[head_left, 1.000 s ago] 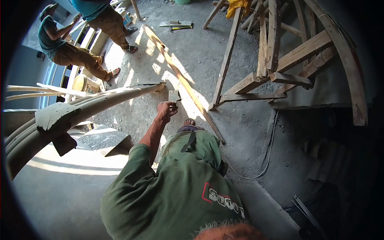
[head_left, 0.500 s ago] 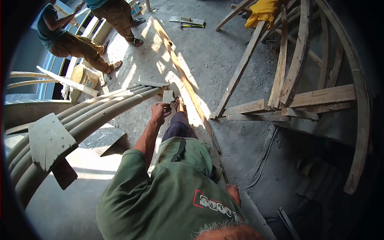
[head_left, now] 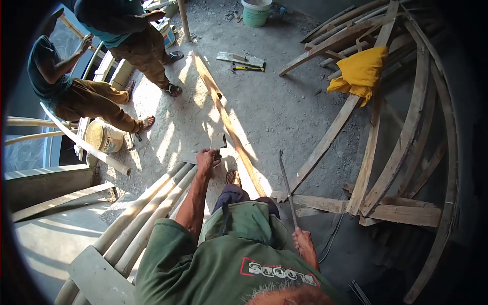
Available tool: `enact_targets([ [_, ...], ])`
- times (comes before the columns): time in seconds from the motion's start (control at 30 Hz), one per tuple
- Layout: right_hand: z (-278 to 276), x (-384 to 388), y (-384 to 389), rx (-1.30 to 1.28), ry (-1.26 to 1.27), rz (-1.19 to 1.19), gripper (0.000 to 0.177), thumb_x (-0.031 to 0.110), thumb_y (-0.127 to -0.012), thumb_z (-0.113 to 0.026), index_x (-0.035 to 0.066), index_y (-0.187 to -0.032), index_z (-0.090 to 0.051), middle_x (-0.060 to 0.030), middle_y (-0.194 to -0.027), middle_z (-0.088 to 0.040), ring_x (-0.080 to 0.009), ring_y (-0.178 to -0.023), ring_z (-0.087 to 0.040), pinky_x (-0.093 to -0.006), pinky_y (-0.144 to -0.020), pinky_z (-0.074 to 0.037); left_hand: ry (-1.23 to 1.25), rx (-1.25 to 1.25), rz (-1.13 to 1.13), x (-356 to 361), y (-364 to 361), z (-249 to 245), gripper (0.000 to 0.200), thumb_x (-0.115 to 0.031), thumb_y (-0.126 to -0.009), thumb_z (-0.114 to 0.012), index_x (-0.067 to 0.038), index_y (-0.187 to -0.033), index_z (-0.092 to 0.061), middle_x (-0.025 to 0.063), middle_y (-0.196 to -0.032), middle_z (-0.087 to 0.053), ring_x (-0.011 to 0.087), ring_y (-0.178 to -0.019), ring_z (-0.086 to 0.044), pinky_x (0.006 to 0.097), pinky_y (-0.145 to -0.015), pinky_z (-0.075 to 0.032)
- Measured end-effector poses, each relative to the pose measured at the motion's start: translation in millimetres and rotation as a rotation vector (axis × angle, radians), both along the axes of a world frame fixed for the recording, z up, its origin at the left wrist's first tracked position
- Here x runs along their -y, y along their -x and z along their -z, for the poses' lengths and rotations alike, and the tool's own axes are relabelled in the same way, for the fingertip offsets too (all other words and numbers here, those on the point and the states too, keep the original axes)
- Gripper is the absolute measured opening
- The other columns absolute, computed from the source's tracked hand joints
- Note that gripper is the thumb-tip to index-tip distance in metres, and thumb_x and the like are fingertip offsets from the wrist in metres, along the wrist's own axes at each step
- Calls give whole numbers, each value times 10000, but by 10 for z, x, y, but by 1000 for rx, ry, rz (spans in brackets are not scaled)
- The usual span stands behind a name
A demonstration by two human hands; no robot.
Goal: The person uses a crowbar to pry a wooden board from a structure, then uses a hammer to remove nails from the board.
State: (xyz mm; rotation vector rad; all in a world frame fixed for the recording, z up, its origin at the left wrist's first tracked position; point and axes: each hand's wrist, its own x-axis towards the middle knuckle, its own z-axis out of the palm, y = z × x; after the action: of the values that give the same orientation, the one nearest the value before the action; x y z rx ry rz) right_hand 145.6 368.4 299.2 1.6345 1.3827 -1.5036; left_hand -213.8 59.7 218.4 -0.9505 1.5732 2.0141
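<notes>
My left hand (head_left: 207, 162) is closed, its fingers pinched at the lower edge of a small pale block (head_left: 218, 140). It is just beyond the far ends of several long round poles (head_left: 157, 208) on my left. A flat board (head_left: 101, 277) lies across these poles nearer to me. At my right side, my right hand (head_left: 304, 241) is wrapped round a long thin grey bar (head_left: 287, 185), which points up and forward with a slightly bent tip. My bare, sandalled foot (head_left: 232, 178) shows between the hands.
A wooden plank (head_left: 223, 112) lies ahead on the dusty floor. Beyond are a yellow-and-black hammer (head_left: 249, 67) and a green-white bucket (head_left: 255, 12). Two people (head_left: 137, 46) stand at the left by a paint bucket (head_left: 104, 136). A curved wooden frame (head_left: 401, 152) with yellow cloth (head_left: 361, 73) stands right.
My view has shifted, so the floor and poles sit lower. The pale block has moved along with my left hand. My right hand has come up and forward, raising the bar.
</notes>
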Motion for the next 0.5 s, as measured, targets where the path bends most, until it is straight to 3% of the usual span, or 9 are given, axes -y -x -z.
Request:
enact_targets([
  [0.27, 251, -473, 1446, -107, -5, 79, 370, 344, -933, -466, 23, -751, -491, -12, -557, -427, -87, -375, -343, -250, -322, -270, -16, -83, -74, 339, 726, -213, 354, -92, -764, -641, -14, -1043, -437, 139, -914, -602, 260, -760, -629, 376, -675, -548],
  [0.5, 765, -1189, 2695, 14, 41, 13, 326, 302, -945, -431, 39, -758, -479, -13, -563, -420, -97, -378, -330, -253, -330, -266, -2, -39, -198, 270, 1516, 126, 371, -69, -755, -642, -22, -1053, -426, 118, -851, -612, 237, -702, -634, 351, -619, -544],
])
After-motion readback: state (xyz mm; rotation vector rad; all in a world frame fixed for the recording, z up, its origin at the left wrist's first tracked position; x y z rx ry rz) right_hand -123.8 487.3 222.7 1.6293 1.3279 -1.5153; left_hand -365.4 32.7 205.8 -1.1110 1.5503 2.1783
